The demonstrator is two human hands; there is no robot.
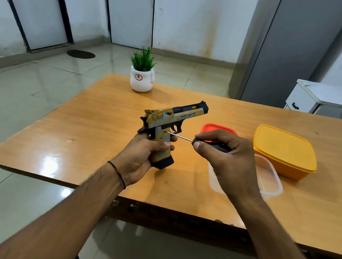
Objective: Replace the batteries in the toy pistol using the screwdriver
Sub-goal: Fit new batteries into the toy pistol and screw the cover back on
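Note:
A yellow and dark-blue toy pistol is held above the wooden table, barrel pointing right and away. My left hand grips its handle from the left, thumb across the grip. My right hand holds a small screwdriver with a black handle. The thin metal shaft runs left, and its tip sits at a small hole on the side of the grip, just below the trigger.
An orange lidded box stands at the right. A red lid lies behind my right hand, and a clear plastic container sits under it. A potted plant in a white pot stands at the table's far edge.

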